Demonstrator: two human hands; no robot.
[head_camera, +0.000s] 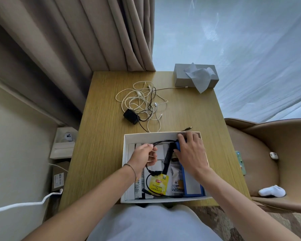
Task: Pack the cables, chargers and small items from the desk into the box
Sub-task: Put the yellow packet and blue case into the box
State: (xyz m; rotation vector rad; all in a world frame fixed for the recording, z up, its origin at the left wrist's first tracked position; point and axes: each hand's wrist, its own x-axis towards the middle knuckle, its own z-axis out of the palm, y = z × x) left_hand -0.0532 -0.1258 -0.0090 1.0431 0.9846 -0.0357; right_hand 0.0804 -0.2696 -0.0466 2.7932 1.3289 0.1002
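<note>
Two hands are down inside the white box (125,171), which sits on the near part of the wooden desk (101,153). My left hand (142,158) has its fingers curled and pinches a black cable (161,143) near the top of the box. My right hand (189,152) lies with fingers mostly straight, pressing on a blue flat case (193,186) that runs along the right side of the box.

I think about half the job is done. Lots of small things are already in the box: white packets on the left, a yellow tea bag (158,186) in the middle, and some black cord looping under it.

Plenty is left, though. On the desk beyond the box I see a heap of white cables (137,100), tangled together with a thin black cord. A black charger (131,116) lies at the near-left edge of that heap. One small plug (188,128) rests on the desk just past the box's far wall.

I judge the heap will need tidying before it goes in. A grey tissue box (181,79) stands at the far corner.
</note>
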